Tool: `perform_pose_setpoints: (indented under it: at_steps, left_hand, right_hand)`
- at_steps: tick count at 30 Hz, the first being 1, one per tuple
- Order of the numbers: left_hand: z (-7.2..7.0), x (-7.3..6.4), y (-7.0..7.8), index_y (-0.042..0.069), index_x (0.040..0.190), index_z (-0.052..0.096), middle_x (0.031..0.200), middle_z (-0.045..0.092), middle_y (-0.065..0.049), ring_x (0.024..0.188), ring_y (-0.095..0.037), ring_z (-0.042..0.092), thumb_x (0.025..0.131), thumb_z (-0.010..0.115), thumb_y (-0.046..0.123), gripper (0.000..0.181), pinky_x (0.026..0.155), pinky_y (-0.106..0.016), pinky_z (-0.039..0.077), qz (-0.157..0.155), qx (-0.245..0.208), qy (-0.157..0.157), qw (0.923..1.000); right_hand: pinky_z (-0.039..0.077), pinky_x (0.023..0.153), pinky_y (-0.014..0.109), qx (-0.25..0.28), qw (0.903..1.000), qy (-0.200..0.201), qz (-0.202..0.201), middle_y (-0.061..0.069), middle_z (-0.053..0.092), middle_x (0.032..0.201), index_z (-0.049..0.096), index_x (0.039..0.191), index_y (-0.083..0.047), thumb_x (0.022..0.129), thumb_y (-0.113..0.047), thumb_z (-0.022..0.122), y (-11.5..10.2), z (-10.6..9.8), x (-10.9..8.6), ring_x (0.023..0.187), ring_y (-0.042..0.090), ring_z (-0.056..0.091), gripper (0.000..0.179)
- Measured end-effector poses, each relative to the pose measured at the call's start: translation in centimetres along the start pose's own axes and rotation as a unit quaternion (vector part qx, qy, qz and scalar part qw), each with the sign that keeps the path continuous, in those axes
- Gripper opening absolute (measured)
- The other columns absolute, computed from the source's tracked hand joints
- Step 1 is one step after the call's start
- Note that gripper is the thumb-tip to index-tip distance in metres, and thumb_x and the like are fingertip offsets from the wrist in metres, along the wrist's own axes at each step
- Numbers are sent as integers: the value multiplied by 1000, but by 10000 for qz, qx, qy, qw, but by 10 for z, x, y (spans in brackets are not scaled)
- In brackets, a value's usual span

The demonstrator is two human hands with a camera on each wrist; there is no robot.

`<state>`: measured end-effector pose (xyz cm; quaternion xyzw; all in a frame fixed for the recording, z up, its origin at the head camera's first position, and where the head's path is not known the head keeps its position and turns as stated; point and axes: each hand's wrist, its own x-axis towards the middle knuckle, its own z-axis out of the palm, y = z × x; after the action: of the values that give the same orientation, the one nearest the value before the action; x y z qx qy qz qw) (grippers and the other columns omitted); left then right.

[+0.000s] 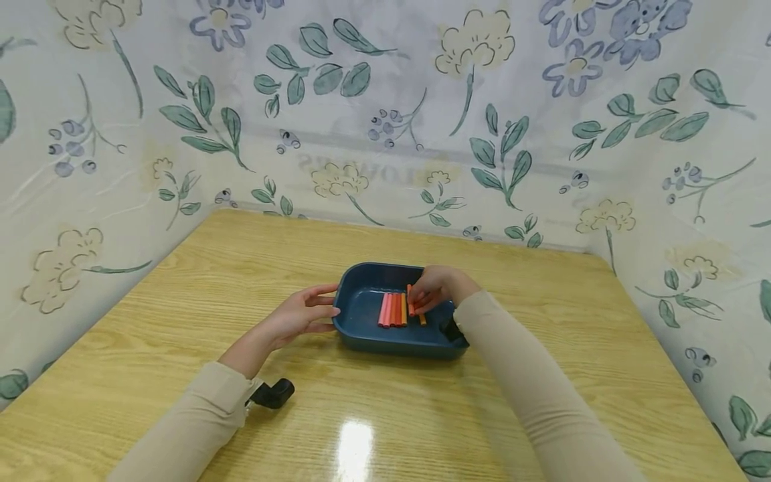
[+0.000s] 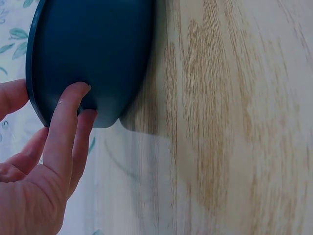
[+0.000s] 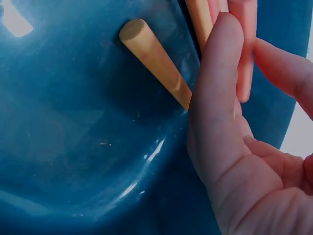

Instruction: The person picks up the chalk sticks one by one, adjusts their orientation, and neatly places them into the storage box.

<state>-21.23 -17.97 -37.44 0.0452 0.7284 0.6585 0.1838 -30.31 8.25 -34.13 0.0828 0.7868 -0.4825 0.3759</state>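
A dark blue tray [image 1: 361, 345] stands on the table. My left hand [image 1: 301, 313] touches its left end, with fairly straight fingers against the outer wall [image 2: 98, 54] and rim. Over the tray's right half, my right hand [image 1: 435, 289] pinches an orange-red stick [image 1: 411, 304] between thumb and fingers; in the right wrist view this stick [image 3: 247, 73] is partly covered by a finger. To its left lies a side-by-side row of pink, red and orange sticks [image 1: 393, 310]. A separate orange stick [image 1: 423, 320] lies on the tray floor, partly hidden by the right hand.
The tray sits on a light wood-grain table [image 1: 271, 248]. Floral-patterned sheeting [image 1: 385, 154] encloses the table's back and sides. A black wrist camera [image 1: 274, 393] projects from the left sleeve, and another [image 1: 450, 329] overlaps the tray's right end.
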Motion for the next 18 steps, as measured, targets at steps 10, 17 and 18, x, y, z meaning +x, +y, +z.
perform_pose_setpoints:
  at_steps: [10, 17, 18]
  left_hand:
    - [-1, 0, 1, -1, 145, 25, 138, 34, -29, 110, -31, 54, 92, 56, 2, 61, 85, -41, 51, 10, 26, -19, 10000]
    - [0, 2, 0, -1, 145, 26, 139, 33, -28, 110, -31, 54, 92, 56, 3, 61, 86, -41, 51, -13, 6, -28, 10000]
    - [0, 2, 0, -1, 145, 26, 139, 33, -28, 110, -31, 55, 92, 56, 3, 61, 86, -41, 51, -14, -2, -32, 10000]
  right_hand:
    - [56, 74, 34, 190, 9979, 226, -570, 16, 60, 92, 53, 117, 7, 89, -5, 61, -5, -17, -17, 72, 22, 61, 32]
    - [51, 87, 36, 514, 9904, 209, -1264, 27, 46, 127, 43, 131, 7, 95, -10, 51, -3, -39, -48, 103, 33, 54, 41]
    - [50, 88, 37, 556, 9888, 253, -1359, 28, 44, 129, 42, 132, 8, 95, -10, 50, -1, -41, -52, 108, 36, 52, 41]
